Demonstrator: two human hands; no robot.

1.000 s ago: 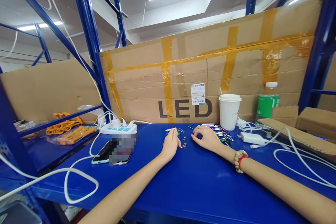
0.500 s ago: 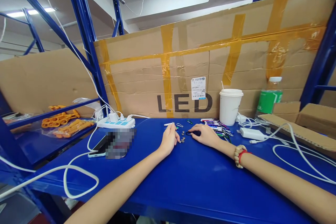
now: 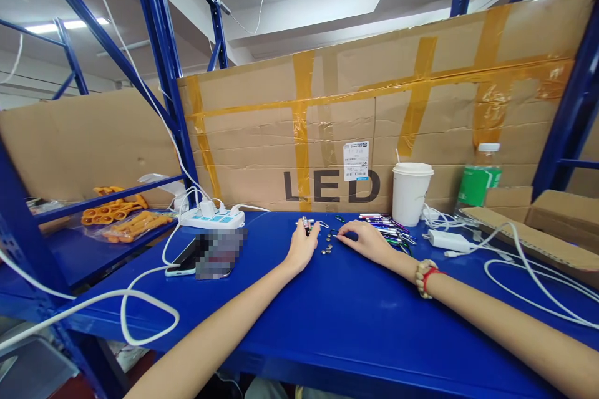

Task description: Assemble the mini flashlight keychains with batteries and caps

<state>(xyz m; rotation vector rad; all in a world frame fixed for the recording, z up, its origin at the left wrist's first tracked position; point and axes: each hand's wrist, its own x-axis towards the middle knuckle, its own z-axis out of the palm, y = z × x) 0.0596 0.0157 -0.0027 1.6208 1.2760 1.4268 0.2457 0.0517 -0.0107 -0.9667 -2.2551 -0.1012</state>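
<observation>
My left hand is closed around a slim silver tube, a small flashlight by its look; dark and shiny parts show above the fingers. Just right of it, several small button cells lie on the blue shelf. My right hand rests on the shelf with thumb and forefinger together at a small dark piece, too small to make out. A pile of coloured metal tubes with clips lies beyond and right of this hand. A silver carabiner clip and a green clip lie between the hands.
A white cup and a green-labelled bottle stand at the back right, near a charger with cables and an open carton. A power strip and phones lie left. Cardboard closes off the back.
My left hand has turned and opened slightly away from the button cells, tipping the tube from lying sideways to more upright. My right hand stays nearly in place. The whole view has shifted slightly.
</observation>
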